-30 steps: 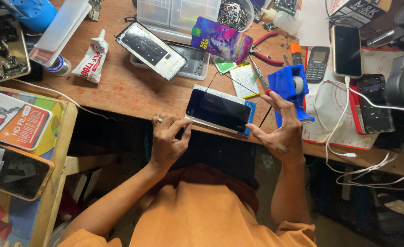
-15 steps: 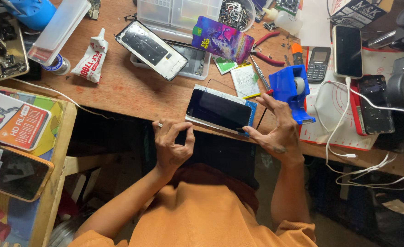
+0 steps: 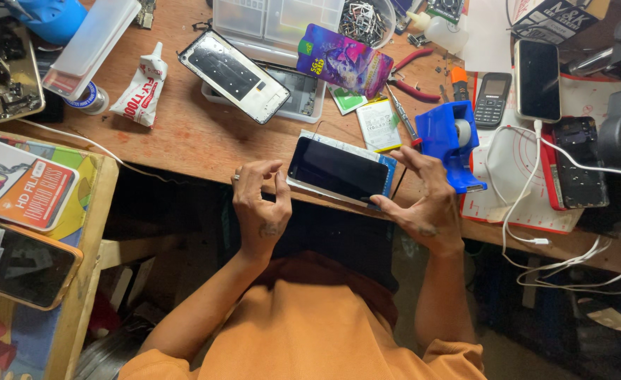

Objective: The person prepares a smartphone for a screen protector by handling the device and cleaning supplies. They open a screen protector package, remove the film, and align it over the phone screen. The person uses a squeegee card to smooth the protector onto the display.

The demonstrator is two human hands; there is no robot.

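A dark-screened smartphone lies on a flat white-and-blue box at the near edge of the wooden workbench. My right hand pinches the phone's right end between thumb and fingers. My left hand is at the phone's left end, fingertips curled right against its edge; a ring shows on one finger. Both forearms come out of orange sleeves.
A blue tape dispenser stands just right of the phone. Behind are a phone frame, a colourful phone back cover, a screwdriver, red pliers, a glue tube and a keypad phone. White cables trail at right.
My left hand has drawn slightly in toward the phone's left edge. My right hand shifted down along the phone's right end. The phone stays in place.
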